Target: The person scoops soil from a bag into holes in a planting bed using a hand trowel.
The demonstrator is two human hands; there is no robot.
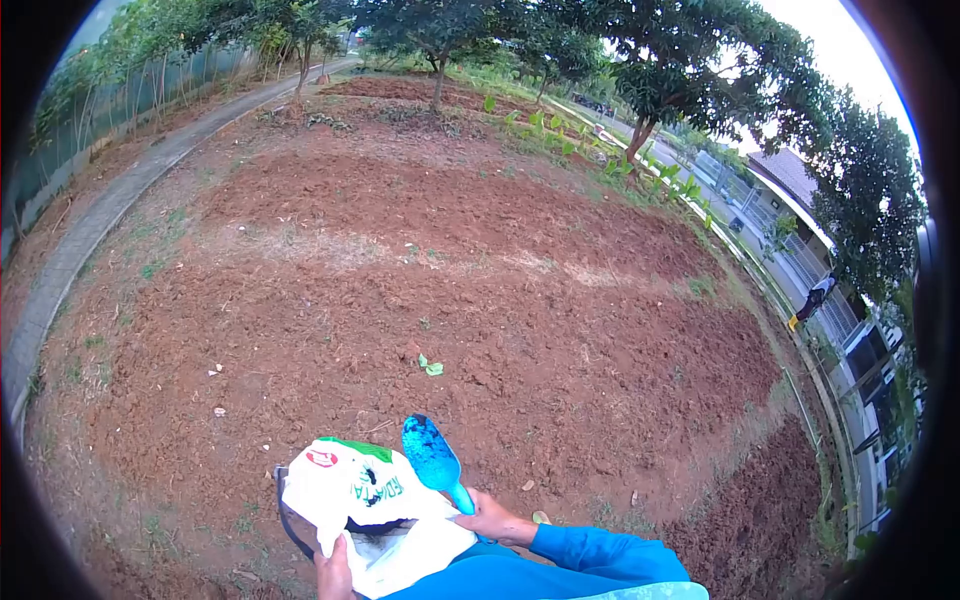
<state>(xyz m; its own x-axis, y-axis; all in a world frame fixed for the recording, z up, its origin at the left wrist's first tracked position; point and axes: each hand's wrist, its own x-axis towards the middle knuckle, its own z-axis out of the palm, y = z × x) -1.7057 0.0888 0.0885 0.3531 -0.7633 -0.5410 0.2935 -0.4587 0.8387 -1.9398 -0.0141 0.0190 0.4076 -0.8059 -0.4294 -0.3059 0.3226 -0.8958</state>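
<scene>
My right hand (492,518) is closed round the handle of a blue hand trowel (434,458), whose blade points up and away with dark soil stuck on it. To its left is a white plastic bag (325,490) with green and red print, its mouth facing me. My left hand (336,570) grips the near edge of this bag, thumb on top. Some dark stuff shows on the bag's printed side. A dark curved rim or strap (292,528) sticks out at the bag's left; what it belongs to is mostly hidden.
Reddish-brown tilled soil (480,340) spreads ahead, with a green leaf (430,366) lying on it. A paved path (110,210) curves along the left. Trees (640,130) stand at the back. At the far right, a person in yellow boots (815,300) is near a fence.
</scene>
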